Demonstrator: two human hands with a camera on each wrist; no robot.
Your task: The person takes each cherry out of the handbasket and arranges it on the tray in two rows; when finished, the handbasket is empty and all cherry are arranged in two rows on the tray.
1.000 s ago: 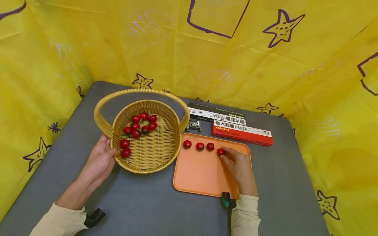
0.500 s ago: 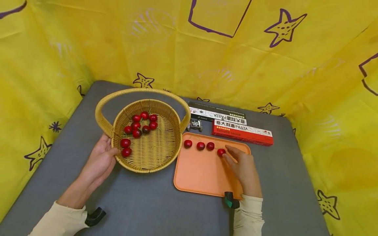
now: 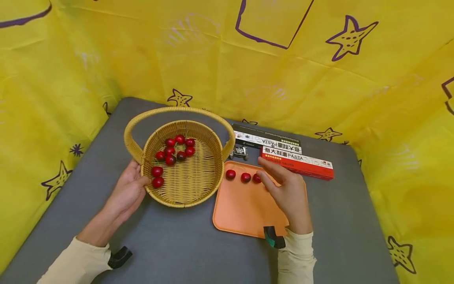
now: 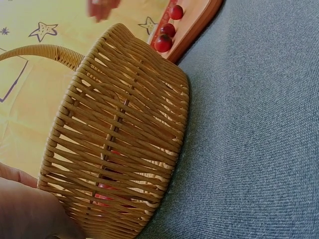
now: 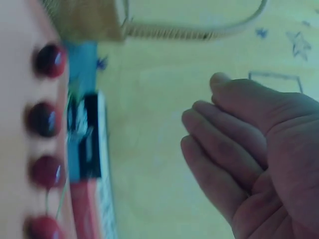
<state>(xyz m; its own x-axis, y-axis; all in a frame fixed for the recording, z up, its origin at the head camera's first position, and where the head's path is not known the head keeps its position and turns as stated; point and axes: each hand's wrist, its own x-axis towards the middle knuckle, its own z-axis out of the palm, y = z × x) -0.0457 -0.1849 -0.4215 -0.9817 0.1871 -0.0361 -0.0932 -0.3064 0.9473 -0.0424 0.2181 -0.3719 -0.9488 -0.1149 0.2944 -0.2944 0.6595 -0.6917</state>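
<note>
Up on the right, the right hand (image 3: 289, 193) is hovering over the salmon-orange tray (image 3: 234, 213), wrist near the front edge, fingers stretching forward and thumb standing apart from them; it's gripping nothing, and the right wrist view is showing that gap clean. Beneath and to the left of those fingertips, the red cherries on the tray (image 3: 245, 178) are lying in a row along the far edge: three are showing from the head, while the right wrist view is catching four, so the hand is probably hiding one, though that view is blurring.

Over on the left, the left hand (image 3: 131, 185) is holding the wicker basket (image 3: 182, 205) by its left side, thumb lying over the rim and fingers going behind the wall. Inside, the cherries in the basket (image 3: 170, 159) are clustering to the left and back. Behind the tray, the red Tomato sauce pasta box (image 3: 315, 170) is sitting beside a black-and-white pasta box (image 3: 248, 138).
</note>
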